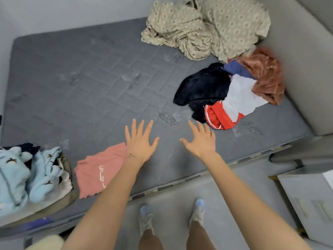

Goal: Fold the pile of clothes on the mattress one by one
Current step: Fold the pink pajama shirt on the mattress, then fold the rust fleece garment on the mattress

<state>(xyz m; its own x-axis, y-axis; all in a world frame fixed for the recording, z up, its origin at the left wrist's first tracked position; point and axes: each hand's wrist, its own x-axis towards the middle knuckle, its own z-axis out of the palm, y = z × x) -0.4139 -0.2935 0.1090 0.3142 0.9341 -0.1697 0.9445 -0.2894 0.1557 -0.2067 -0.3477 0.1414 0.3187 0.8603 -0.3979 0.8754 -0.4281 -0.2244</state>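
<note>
Above the mattress (90,78), lower centre, with left hand (139,141) and right hand (201,139) spread, empty — better to lift only the red garment (218,116) off the pile (239,94).

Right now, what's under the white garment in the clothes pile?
A red garment with white stripes sticks out from under the near edge of the white garment, and a blue one shows at its far edge. How far they run beneath it is hidden.

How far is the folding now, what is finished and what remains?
Done: a pink garment lies folded beside the light-blue stack. In hand: nothing; the left hand and right hand are open. Left: the mixed pile lies crumpled on the mattress.
</note>
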